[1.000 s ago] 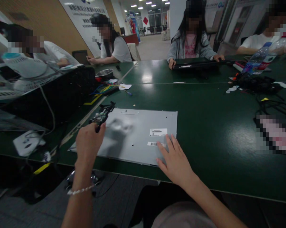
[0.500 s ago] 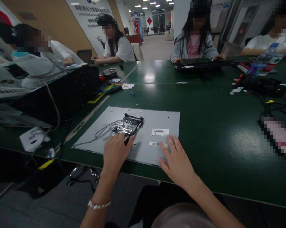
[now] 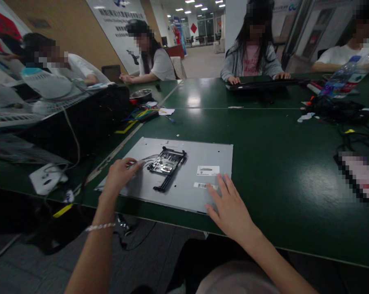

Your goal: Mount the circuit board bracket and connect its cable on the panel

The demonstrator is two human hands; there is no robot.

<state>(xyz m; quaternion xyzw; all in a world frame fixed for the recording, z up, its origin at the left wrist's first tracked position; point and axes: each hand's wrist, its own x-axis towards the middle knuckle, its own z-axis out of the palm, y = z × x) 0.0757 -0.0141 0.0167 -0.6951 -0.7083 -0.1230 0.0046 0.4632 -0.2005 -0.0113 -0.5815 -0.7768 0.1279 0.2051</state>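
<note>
A flat grey metal panel (image 3: pixel 187 196) lies on the green table by its near edge. On it rests a circuit board in a black frame (image 3: pixel 166 165), with thin grey cables (image 3: pixel 149 158) running off its left side. My left hand (image 3: pixel 119 173) is at these cables, its thumb and fingers closed round them left of the board; part of the cables is hidden behind the hand. Spread out over the panel's right part, my right hand (image 3: pixel 231 204) has its fingertips beside two white labels (image 3: pixel 208 170) and holds nothing.
A large black case (image 3: pixel 89 118) stands at the left, with a white box-shaped piece (image 3: pixel 46 179) near it. Coloured wires (image 3: pixel 141 113) lie beyond the panel. Bottles (image 3: pixel 343 77) and black cables (image 3: pixel 337 108) are at the right. Several people sit around the table.
My left hand has moved left, off the board's near end and onto the grey cables. The board's lower black bar is now uncovered. My right hand stays in place.
</note>
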